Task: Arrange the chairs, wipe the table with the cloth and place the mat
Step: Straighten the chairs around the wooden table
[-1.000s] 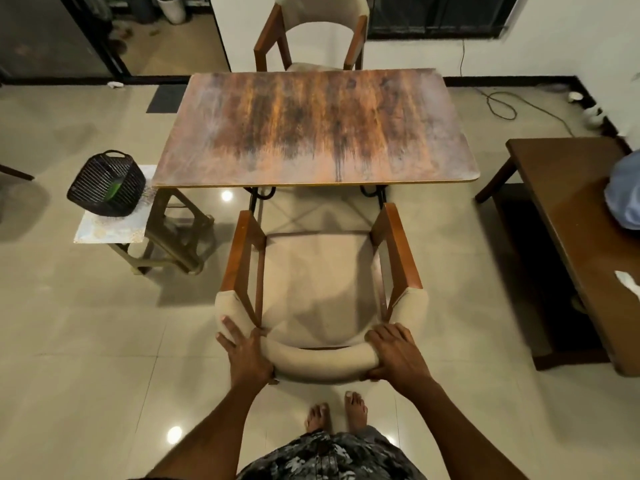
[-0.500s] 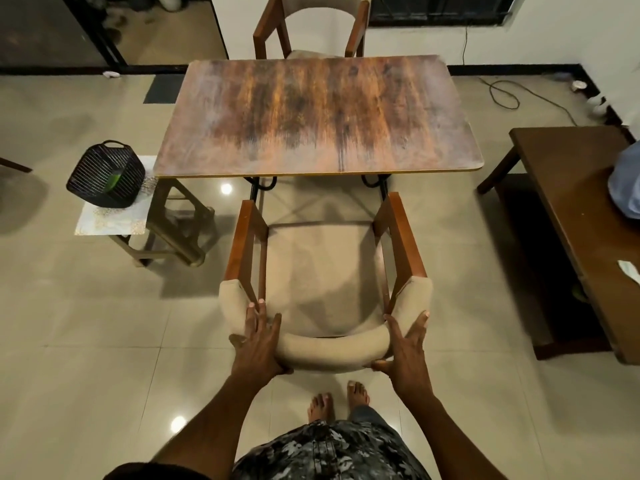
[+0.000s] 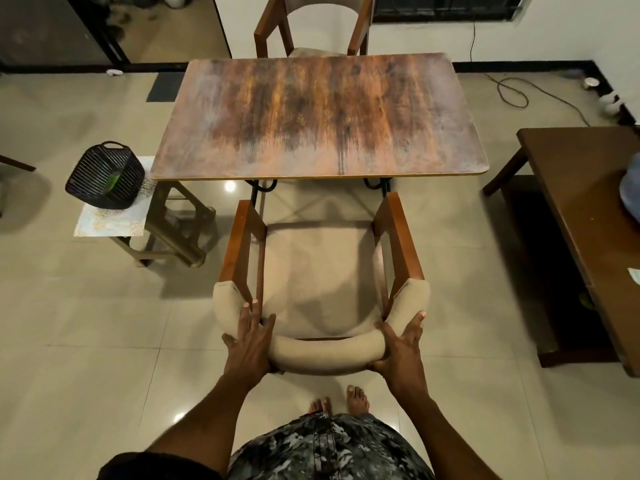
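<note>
A beige padded chair (image 3: pixel 322 282) with wooden arms stands facing the near edge of the wooden table (image 3: pixel 318 116), its front just short of the tabletop. My left hand (image 3: pixel 249 341) clasps the left curve of its backrest, fingers laid forward over the padding and thumb on the inner side. My right hand (image 3: pixel 401 344) grips the right curve, thumb over the top and fingers along the outside. A second matching chair (image 3: pixel 313 26) is at the table's far side. A pale patterned mat (image 3: pixel 110 221) lies on a stool, under a black basket (image 3: pixel 104 174) holding something green.
The stool (image 3: pixel 173 233) with the basket stands left of the table, close to the chair's left arm. A dark wooden bench (image 3: pixel 585 216) with a blue object runs along the right. A cable (image 3: pixel 512 88) lies on the tiled floor at the back right. My bare feet are behind the chair.
Both hands slid from the top of the backrest out to its curved corners. The chair has come closer to the table's edge.
</note>
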The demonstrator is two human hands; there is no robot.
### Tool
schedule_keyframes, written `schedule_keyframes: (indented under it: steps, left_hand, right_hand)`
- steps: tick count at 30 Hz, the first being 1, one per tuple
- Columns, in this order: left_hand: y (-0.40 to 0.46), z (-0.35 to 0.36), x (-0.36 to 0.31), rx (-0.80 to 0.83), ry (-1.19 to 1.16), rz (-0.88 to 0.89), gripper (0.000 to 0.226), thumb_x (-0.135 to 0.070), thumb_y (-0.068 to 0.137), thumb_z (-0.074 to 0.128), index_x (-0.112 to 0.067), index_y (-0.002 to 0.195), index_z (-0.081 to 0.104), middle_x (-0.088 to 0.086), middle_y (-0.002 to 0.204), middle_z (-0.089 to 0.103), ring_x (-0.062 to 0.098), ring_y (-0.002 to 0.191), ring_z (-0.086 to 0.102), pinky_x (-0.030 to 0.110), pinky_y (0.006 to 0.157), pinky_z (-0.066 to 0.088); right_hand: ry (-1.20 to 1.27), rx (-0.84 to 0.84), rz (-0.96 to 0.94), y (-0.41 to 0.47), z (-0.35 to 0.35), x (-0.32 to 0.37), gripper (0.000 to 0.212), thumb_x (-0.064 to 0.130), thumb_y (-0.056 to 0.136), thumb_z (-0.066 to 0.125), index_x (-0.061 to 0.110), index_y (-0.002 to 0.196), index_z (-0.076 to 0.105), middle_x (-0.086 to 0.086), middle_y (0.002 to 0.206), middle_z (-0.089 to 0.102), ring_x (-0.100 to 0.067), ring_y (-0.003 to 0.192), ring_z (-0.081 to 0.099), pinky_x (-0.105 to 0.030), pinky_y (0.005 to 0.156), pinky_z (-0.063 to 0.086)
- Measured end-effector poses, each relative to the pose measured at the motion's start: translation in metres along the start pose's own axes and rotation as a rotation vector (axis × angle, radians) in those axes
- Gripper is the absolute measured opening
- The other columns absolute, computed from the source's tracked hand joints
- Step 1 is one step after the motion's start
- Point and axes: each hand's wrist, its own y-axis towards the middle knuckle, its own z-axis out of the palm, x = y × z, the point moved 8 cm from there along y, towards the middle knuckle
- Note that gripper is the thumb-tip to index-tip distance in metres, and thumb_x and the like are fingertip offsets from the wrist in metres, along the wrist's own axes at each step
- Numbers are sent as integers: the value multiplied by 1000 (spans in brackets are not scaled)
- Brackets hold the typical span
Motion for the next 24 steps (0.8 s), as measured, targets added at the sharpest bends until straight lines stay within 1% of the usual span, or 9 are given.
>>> schedule_keyframes:
  steps: [2, 5, 10, 13, 17, 22, 24]
  left_hand:
    - [9, -9, 0, -20, 18, -21, 127, -56, 84, 86, -26, 174, 1, 13, 176, -30, 38, 164, -25, 77, 122, 25]
    - [23, -21, -1, -47, 26, -42, 133, -56, 82, 88, -23, 174, -3, 16, 176, -29, 41, 164, -23, 77, 121, 29]
    - [50, -32, 6, -11, 22, -22, 135, -57, 81, 88, -25, 174, -5, 15, 175, -31, 42, 163, -27, 81, 121, 22]
    - [63, -38, 14, 11, 38, 10, 134, -58, 82, 87, -24, 174, -5, 15, 176, -30, 41, 163, -28, 83, 121, 15]
    - [73, -46, 30, 42, 65, 31, 129, -54, 85, 86, -24, 174, -3, 14, 177, -28, 40, 163, -28, 84, 122, 11]
    - [81, -55, 41, 74, 87, 52, 123, -53, 88, 84, -25, 174, 1, 13, 178, -24, 39, 164, -25, 83, 123, 8]
    - [81, -55, 41, 79, 100, 59, 121, -53, 89, 84, -25, 174, 3, 13, 179, -22, 39, 165, -23, 84, 122, 9]
  right_hand:
    - [-28, 36, 12, 11, -8, 7, 97, 27, 75, 98, 31, 159, 49, -24, 170, -34, -54, 163, 3, -55, 126, 39]
    - [-55, 62, 15, 28, -23, 20, 100, 29, 80, 95, 32, 164, 41, -26, 170, -32, -54, 162, 9, -55, 124, 41]
    - [-109, 75, 22, 48, -28, 33, 98, 32, 80, 94, 35, 162, 40, -27, 170, -29, -53, 161, 14, -54, 120, 46]
    - [-175, 64, 30, 54, -27, 40, 100, 42, 79, 93, 35, 162, 39, -30, 171, -24, -51, 160, 21, -53, 115, 51]
    - [-247, 78, 33, 58, -20, 56, 100, 54, 80, 89, 34, 162, 37, -36, 170, -19, -51, 159, 24, -52, 116, 51]
    - [-309, 141, 77, 65, -17, 74, 92, 52, 85, 86, 28, 160, 39, -43, 169, -12, -54, 156, 28, -51, 113, 53]
    - [-335, 158, 96, 66, -18, 77, 90, 53, 86, 85, 27, 160, 39, -45, 168, -9, -55, 156, 28, -50, 113, 52]
